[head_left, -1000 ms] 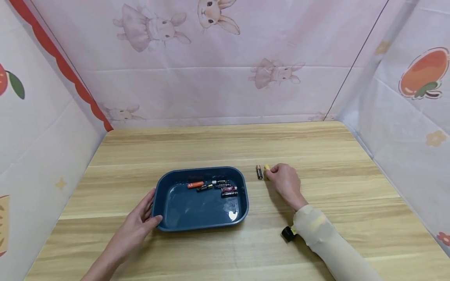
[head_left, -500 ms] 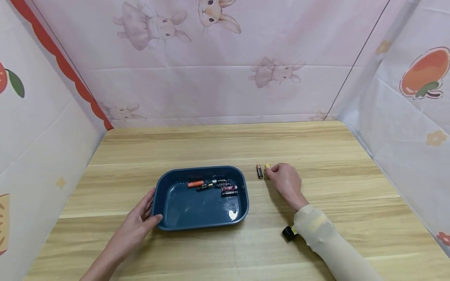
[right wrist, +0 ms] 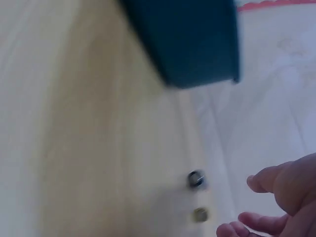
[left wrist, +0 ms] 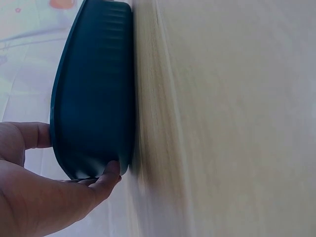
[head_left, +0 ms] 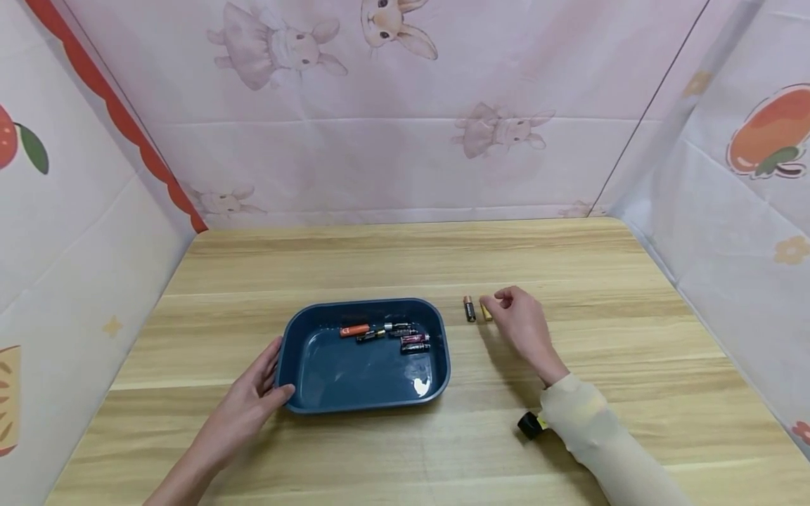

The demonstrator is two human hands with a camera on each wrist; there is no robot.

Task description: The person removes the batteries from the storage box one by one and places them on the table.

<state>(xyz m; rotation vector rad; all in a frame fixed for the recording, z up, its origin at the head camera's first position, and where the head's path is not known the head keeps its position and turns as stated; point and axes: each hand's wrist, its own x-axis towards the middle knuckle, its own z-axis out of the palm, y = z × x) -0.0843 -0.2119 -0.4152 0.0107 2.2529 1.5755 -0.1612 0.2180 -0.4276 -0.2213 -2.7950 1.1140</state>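
My left hand (head_left: pixel 240 414) grips the left end of a dark blue plastic tub (head_left: pixel 342 376), thumb at the rim and fingers along the outer wall, as the left wrist view also shows. Inside the tub lie several batteries, one of them orange (head_left: pixel 354 330), the others mostly dark. Right of the tub, a black battery with a copper end (head_left: pixel 470 309) and a yellow battery (head_left: pixel 486 311) lie side by side on the table. Just over the yellow one is my right hand (head_left: pixel 524 323), thumb and fingers apart with nothing between them; the right wrist view shows a gap to both batteries.
The wood-grain table (head_left: pixel 392 464) is enclosed by printed cloth at the back (head_left: pixel 392 169) and both sides. A black round device (head_left: pixel 530 425) sticks out from the right sleeve (head_left: pixel 588 422) at the wrist.
My right hand has let go of the yellow battery and lifted slightly off it; its thumb and fingers have parted. The left hand and tub have stayed put.
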